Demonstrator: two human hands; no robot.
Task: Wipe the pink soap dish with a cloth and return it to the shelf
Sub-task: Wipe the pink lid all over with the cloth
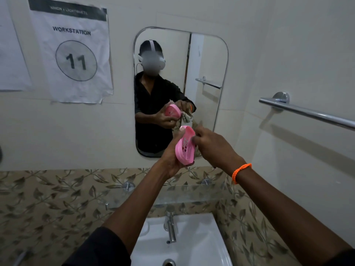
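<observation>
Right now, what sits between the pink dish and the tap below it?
In the head view, a glass shelf on the leaf-patterned tiles lies between the dish, held in the left hand, and the tap.

At frame centre the left hand (171, 160) holds the soap dish (185, 145) before the mirror (207, 60), right hand (213, 146) just beside it (its cloth mostly hidden). Below lie the shelf (192, 194), then the tap (171, 225) and sink (201, 244); a sign (73, 54) hangs upper left, a rail (311, 113) at right.
</observation>
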